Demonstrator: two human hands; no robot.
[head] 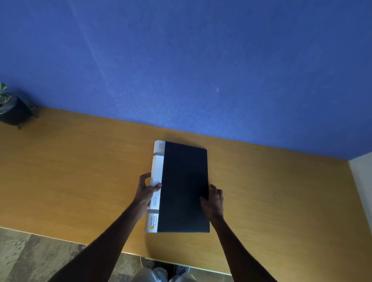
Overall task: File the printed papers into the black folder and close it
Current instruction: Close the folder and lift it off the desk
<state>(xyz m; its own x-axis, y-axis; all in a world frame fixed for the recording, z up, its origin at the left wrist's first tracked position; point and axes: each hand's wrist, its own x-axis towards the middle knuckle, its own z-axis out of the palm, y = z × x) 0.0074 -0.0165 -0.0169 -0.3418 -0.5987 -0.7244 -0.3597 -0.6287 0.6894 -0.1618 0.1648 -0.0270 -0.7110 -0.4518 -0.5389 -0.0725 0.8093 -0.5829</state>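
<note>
The black folder (pixel 184 187) lies flat and closed on the wooden desk (pixel 74 179), its white labelled spine on the left side. My left hand (pixel 145 191) grips the spine about halfway along, thumb on top. At the folder's right edge, my right hand (pixel 214 202) holds the cover, fingers curled over it. No printed papers show outside the folder.
A dark pot with a small plant (pixel 8 108) stands at the desk's far left corner against the blue wall. The desk's near edge runs just in front of the folder, with floor and my shoes below it.
</note>
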